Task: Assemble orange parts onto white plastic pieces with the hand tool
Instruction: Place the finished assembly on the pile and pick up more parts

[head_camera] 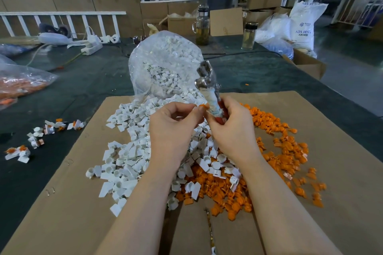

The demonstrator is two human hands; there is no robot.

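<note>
My right hand [232, 128] grips the hand tool [209, 91] by its tape-wrapped handle, its metal head pointing up and away. Right beside the handle, my left hand [174, 128] pinches a small orange part [204, 106] between thumb and fingertips. Under both hands a heap of white plastic pieces [128, 151] spills from a clear bag [165, 64] across the cardboard sheet [331, 203]. A pile of orange parts [279, 147] lies to the right and runs under my right forearm.
Several assembled white-and-orange pieces [41, 136] lie on the dark table at the left. A bag of orange parts [18, 87] sits at the far left edge. Two glass bottles [202, 27], cardboard boxes and a white resin sack [304, 27] stand at the back.
</note>
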